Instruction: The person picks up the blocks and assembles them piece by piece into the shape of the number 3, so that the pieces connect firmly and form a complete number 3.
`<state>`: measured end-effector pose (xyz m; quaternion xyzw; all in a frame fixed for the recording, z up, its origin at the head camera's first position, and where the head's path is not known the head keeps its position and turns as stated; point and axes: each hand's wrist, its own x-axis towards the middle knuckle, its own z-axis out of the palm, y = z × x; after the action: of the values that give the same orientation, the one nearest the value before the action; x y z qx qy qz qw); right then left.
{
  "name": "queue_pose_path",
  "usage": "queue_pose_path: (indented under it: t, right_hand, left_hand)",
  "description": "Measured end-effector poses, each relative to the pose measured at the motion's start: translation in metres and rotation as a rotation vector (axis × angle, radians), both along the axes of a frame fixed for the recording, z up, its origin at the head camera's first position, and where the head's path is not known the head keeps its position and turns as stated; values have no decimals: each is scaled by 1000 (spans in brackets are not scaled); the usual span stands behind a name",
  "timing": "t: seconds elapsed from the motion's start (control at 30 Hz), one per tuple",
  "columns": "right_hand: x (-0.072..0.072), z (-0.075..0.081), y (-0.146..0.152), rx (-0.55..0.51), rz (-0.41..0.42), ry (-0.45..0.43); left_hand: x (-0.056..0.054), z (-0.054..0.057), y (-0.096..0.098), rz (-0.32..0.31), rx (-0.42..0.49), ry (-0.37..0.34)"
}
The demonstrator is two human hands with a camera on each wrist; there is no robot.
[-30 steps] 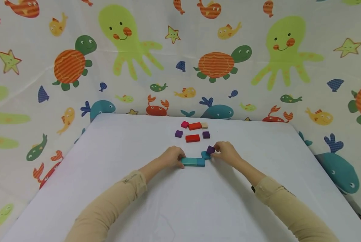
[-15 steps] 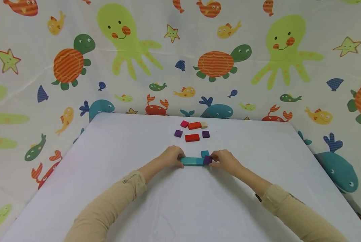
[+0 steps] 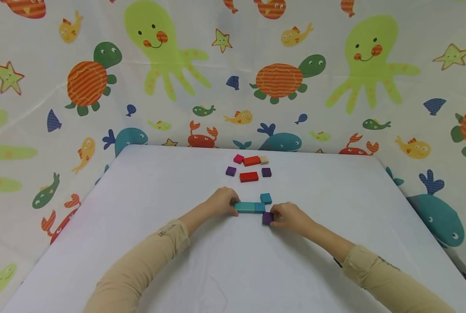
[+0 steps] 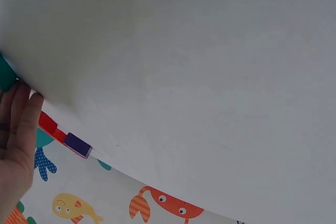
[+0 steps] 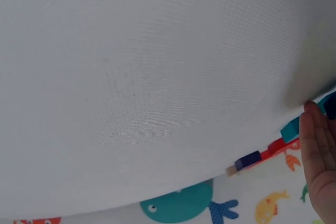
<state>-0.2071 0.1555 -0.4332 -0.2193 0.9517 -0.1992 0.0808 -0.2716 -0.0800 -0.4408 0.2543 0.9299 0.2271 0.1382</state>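
Observation:
My left hand (image 3: 223,201) grips the left end of a long teal block (image 3: 244,208) between thumb and fingers. Against that block's right end sits a blue square block (image 3: 259,208). Just in front of the blue block's right corner is a purple block (image 3: 267,218), pinched in my right hand (image 3: 289,217). Another blue block (image 3: 266,198) lies behind the row, at its right end. In the left wrist view, the teal block (image 4: 6,74) shows only partly past my fingertips. Fingers hide part of the purple block (image 5: 331,106) in the right wrist view.
Farther back lie two red blocks (image 3: 249,177), two purple blocks (image 3: 266,172), a pink block (image 3: 238,159) and a cream block (image 3: 264,160). A white cloth (image 3: 170,182) covers the table. Behind it hangs a curtain (image 3: 217,61) printed with sea animals.
My right hand has carried the purple block toward me, from above the rear blue block to in front of the row's right end. My left hand has stayed at the teal block.

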Motion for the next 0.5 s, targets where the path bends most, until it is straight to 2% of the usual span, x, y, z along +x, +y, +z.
queue_pose_path:
  t: [0.23,0.5]
  right_hand:
    - [1,-3,1,58,17,42]
    - [1,-5,-1,71,40,76]
  left_hand:
    - [0,1,0,-3,-1,-5]
    - [1,1,0,16,-1,-9]
